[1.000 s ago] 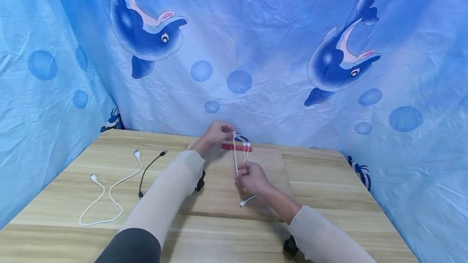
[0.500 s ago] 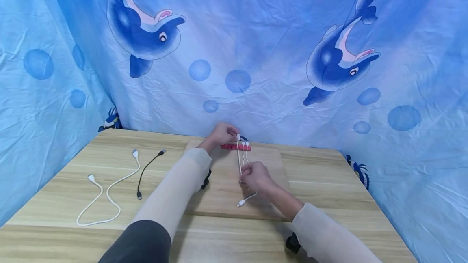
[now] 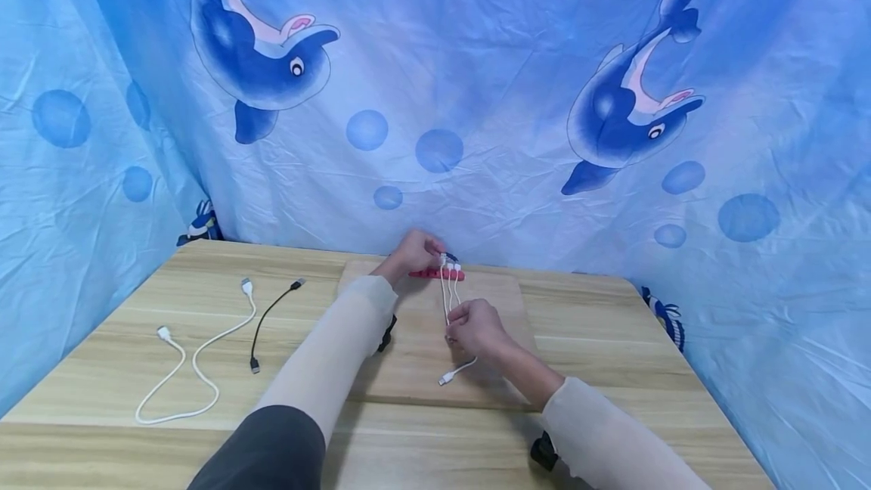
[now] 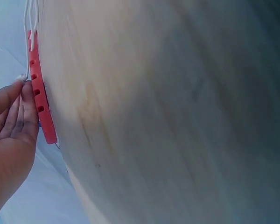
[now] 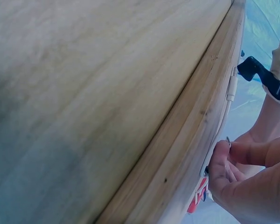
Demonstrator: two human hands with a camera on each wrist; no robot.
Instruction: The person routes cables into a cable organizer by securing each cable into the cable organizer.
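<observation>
Near the back of a wooden board (image 3: 381,369), my left hand (image 3: 416,252) pinches the plug end of a white charging cable (image 3: 444,295). That plug is right at a red slotted cable holder (image 4: 45,119), beside two white cables (image 3: 457,286) seated in its slots at the right end. Several slots show bare in the left wrist view, beside the left hand (image 4: 16,130). Closer in, my right hand (image 3: 478,327) pinches the lower end of the same cable, its tip mostly hidden by fingers. A white plug (image 3: 447,378) lies on the board below this hand.
Left on the table (image 3: 136,308) lie a long white cable (image 3: 211,342) in a loose curve and a short black cable (image 3: 261,321). A blue dolphin-print curtain (image 3: 435,82) hangs close behind the table's back edge and at both sides.
My left hand has brought the cable's plug rightward and down to the red holder, close beside the two seated cables. My right hand moved slightly right with the lower end, then stayed nearly still.
</observation>
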